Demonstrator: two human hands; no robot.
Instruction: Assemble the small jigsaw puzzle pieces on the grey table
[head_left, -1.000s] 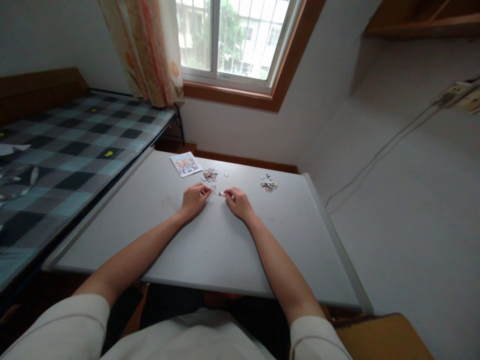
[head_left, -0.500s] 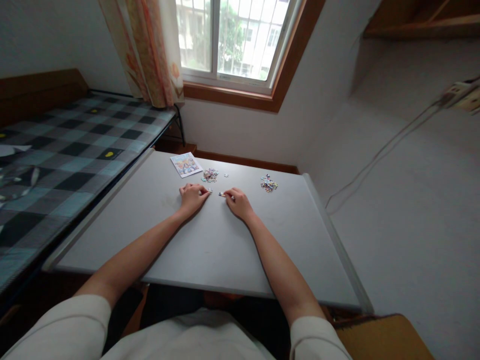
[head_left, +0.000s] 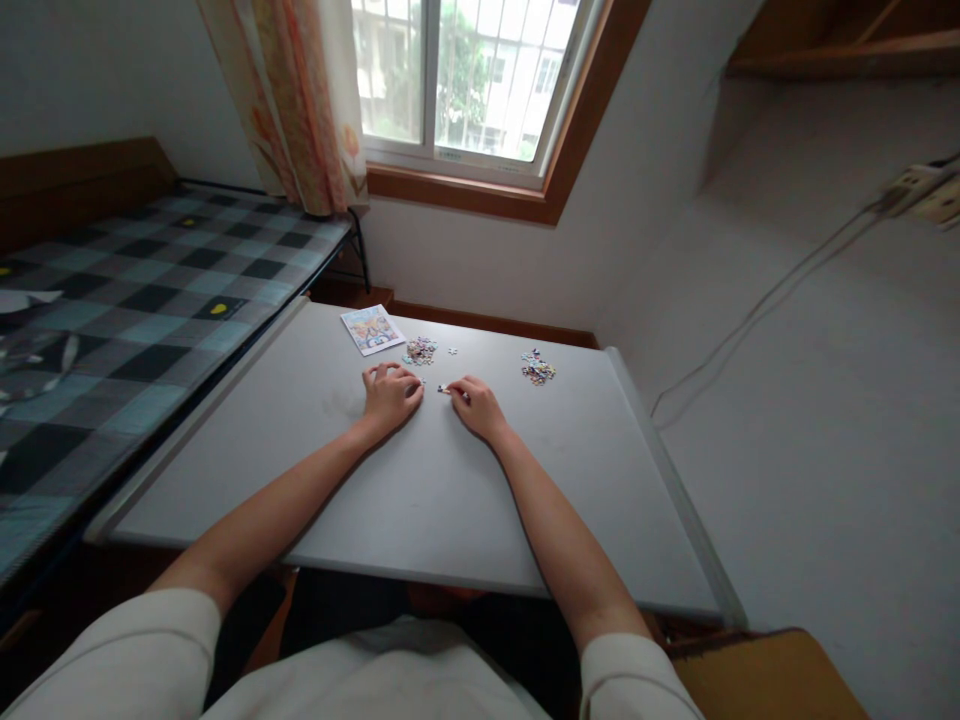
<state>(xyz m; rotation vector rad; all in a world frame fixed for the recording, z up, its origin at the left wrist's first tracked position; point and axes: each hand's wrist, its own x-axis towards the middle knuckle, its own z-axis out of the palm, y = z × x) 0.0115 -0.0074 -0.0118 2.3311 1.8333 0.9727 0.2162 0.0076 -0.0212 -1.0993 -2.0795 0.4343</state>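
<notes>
Entry: hands at the puzzle, grey table.

- Change: I noted the left hand had pulled back. A second earlier its fingertips stretched toward the right hand; here they were tucked in, with a gap opened between the two hands. I read that as a pause in bringing pieces together.
- Left hand, pose: palm down on the table, knuckles up, fingers curled. I could not tell whether they enclosed a piece.
- Right hand, pose: unmoved, forearm resting on the table, thumb and forefinger pinched on the puzzle fragment, which lay on the table between the hands.
- Nearby: left pile, right pile and picture card, all beyond the hands.
</notes>
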